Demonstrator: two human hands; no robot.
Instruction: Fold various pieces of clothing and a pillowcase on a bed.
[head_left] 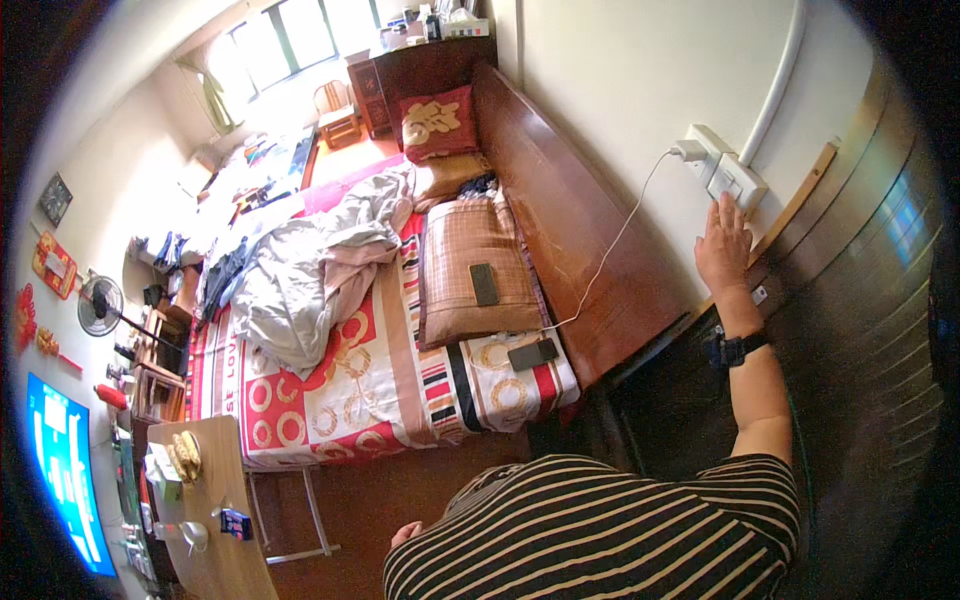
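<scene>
My right hand (725,245) is raised to the wall at the right, its fingers stretched out. Its fingertips reach the lower edge of a white wall switch (738,184), and nothing is in its grip. A dark band with a small device (735,349) circles that wrist. Just above the switch, a white plug (688,150) sits in a wall socket, its white cable (622,240) running down to the bed. Low beside my striped shirt, only a small part of my left hand (407,533) shows; most of its fingers are hidden.
A bed with a patterned sheet (400,400) fills the middle, bearing a crumpled grey quilt (300,270), a plaid pillow (470,265) and two dark phones. A wooden table (220,460) stands at the lower left, near a lit screen (65,470). A dark door (830,330) is at the right.
</scene>
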